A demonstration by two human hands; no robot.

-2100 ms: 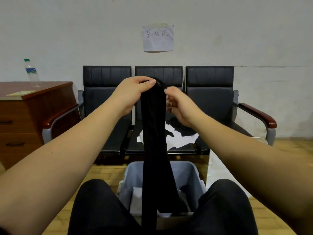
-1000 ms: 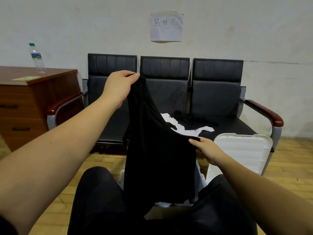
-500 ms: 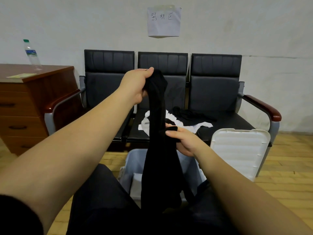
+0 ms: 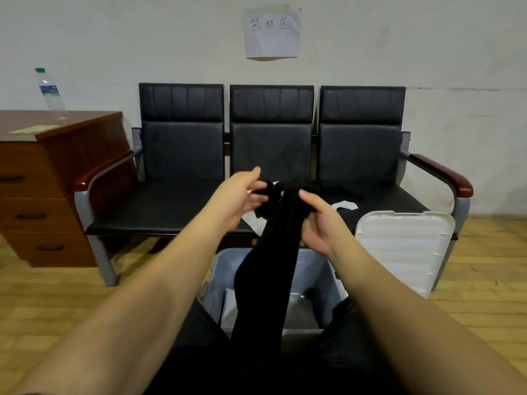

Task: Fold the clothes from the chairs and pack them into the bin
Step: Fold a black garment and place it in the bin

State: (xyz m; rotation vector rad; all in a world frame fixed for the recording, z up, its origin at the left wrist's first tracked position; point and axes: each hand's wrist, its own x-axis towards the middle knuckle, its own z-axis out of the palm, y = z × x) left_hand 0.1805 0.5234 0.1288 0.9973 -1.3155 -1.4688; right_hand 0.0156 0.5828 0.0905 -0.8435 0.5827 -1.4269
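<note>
Black garment [image 4: 273, 252] hangs lengthwise from centre frame straight down over the bin [image 4: 313, 269]. Right hand [image 4: 316, 223] grips its top; left hand [image 4: 242, 195] pinches beside.

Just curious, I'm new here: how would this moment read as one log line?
step: folding | left hand: holds black garment | right hand: holds it | bin: open below

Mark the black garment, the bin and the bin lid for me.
black garment [image 4: 273, 252], head view, hanging middle of the cloth.
bin [image 4: 319, 269], head view, inner right wall.
bin lid [image 4: 402, 249], head view, ribbed inner face.
</note>
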